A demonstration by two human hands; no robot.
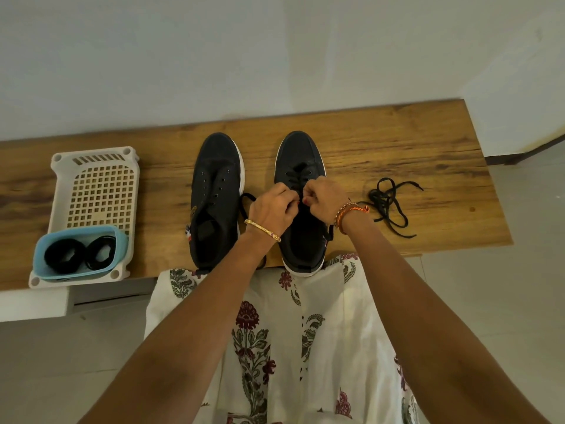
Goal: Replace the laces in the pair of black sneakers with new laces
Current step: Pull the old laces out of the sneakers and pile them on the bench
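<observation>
Two black sneakers with white soles stand toe-away on a wooden bench point(397, 142). The left sneaker point(215, 197) has bare eyelets and no lace. The right sneaker point(301, 166) carries a black lace point(295, 175) across its lower eyelets. My left hand point(273, 209) and my right hand point(321, 200) meet over the right sneaker's tongue, each pinching the lace. A lace end point(246, 198) loops out to the left of my left hand. A loose tangled black lace point(388, 203) lies on the bench right of the sneakers.
A white plastic basket point(101, 182) sits at the bench's left end. Inside it a light blue tub point(119, 240) holds two coiled black laces point(78, 254). A white wall stands behind the bench. My floral-print clothing point(275, 332) hangs below the bench's front edge.
</observation>
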